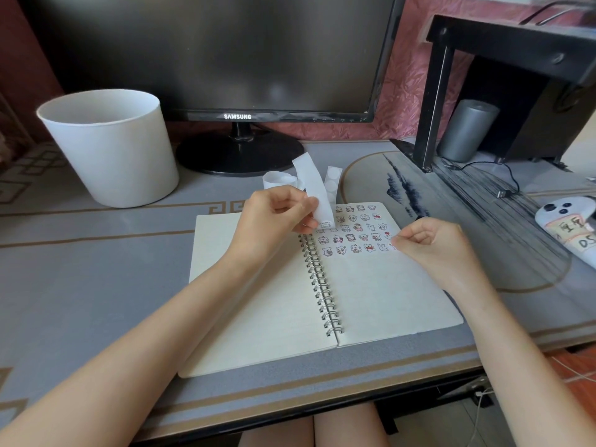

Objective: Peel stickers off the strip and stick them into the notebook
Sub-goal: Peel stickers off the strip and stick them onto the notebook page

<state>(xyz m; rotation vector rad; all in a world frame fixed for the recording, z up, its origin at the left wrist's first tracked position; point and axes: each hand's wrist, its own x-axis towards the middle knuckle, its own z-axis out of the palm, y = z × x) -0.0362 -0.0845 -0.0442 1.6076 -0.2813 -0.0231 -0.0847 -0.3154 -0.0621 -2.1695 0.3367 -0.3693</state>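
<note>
An open spiral notebook (264,304) lies on the desk in front of me. Several small cartoon stickers (356,232) fill rows at the top of its right page. My left hand (274,214) pinches a white backing strip (314,188) above the spiral; the strip curls up and back toward the monitor, and one sticker shows at its lower end. My right hand (425,241) rests on the right page with its fingers curled, fingertips at the right end of the lowest sticker row. Whether a sticker sits under those fingertips I cannot tell.
A white bucket (109,146) stands at the back left. A dark Samsung monitor (219,59) sits behind the notebook. A black stand (432,101) with a grey cylinder (467,130) is at the right, beside a cable (503,188) and a white phone (567,227).
</note>
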